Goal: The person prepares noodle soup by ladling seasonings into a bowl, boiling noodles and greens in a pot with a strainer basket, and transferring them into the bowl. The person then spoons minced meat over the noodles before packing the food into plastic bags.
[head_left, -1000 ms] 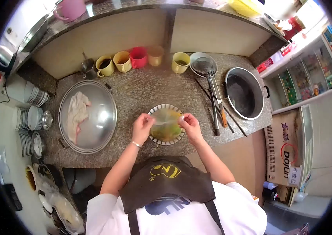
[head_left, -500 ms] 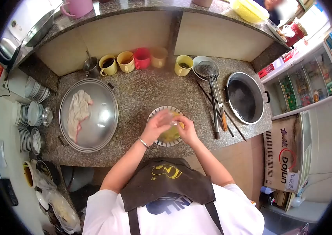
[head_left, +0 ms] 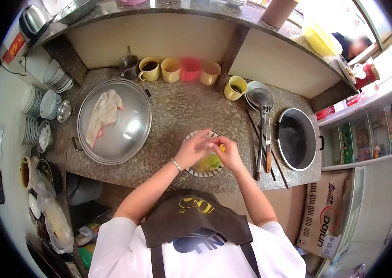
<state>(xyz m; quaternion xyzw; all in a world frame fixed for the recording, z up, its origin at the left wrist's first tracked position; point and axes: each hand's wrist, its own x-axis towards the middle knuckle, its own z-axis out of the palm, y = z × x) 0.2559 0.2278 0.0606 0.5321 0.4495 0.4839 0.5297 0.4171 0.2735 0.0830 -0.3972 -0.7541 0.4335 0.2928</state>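
A patterned bowl (head_left: 199, 174) with a dark-striped rim stands near the counter's front edge, with yellow-green food (head_left: 209, 163) in it. My left hand (head_left: 193, 151), a bracelet at its wrist, is over the bowl's left side with its fingers stretched out towards the right hand. My right hand (head_left: 228, 154) is over the bowl's right side, thumb and fingers pinched on a small yellow piece (head_left: 222, 148) whose kind I cannot make out. The fingertips of both hands come close together. My hands hide part of the bowl.
A pan lid (head_left: 129, 132) bearing a cloth (head_left: 105, 113) lies left. Mugs (head_left: 171, 69) line the back. Strainers (head_left: 259, 98) and long sticks lie right, beside a pot of dark liquid (head_left: 293, 143). Stacked plates (head_left: 31, 100) stand far left. Another person (head_left: 355, 44) is beyond the shelf.
The camera view has turned, so the counter's things appear shifted to the right. Both hands stay over the bowl. My left fingers are straighter, and the yellow piece in my right hand shows more clearly.
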